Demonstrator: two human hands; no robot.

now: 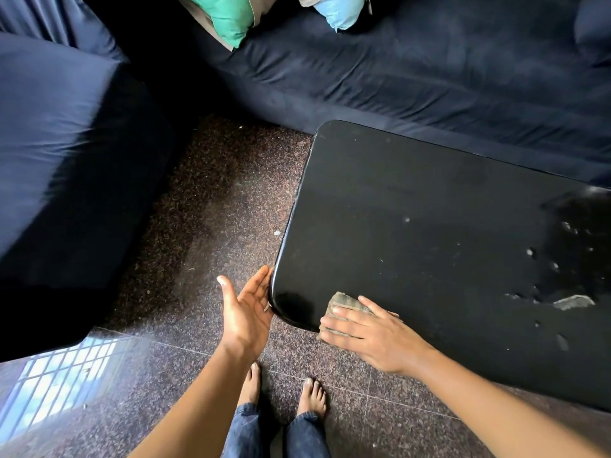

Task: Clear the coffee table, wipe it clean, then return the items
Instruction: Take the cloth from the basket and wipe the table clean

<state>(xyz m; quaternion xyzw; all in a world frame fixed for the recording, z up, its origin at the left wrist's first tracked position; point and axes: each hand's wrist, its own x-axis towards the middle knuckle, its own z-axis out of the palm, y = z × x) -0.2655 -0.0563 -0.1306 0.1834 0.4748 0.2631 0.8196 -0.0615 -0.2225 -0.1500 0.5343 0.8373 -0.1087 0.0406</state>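
Closest to the camera, the person is standing barefoot, the feet (pixel 312 396) showing below rolled denim cuffs (pixel 305 431) on a speckled stone floor (pixel 215 209) that is reflecting a barred window (pixel 59 375) at the lower left. Just above the feet, the left hand (pixel 246 309) is lying open with its palm turned up and toward the table, fingers relaxed and apart, holding nothing; its fingertips are sitting right at the rounded near corner of the black coffee table (pixel 429 209), seemingly touching the edge. Beside it, the right hand (pixel 370 335) is lying flat with straight, spread fingers, pressing down on a folded greyish cloth (pixel 347 302) that is resting on the tabletop near that same corner, its fingers blurred. The table's top is otherwise showing only pale specks and, toward its right end, glistening droplets and smears (pixel 572 302). Farther back, a dark blue sofa (pixel 396 77) is running along the table's far side, and a matching armchair (pixel 66 143) is filling the left. At the top, a green cushion (pixel 228 14) and a light blue cushion (pixel 340 11) are lying on the sofa.
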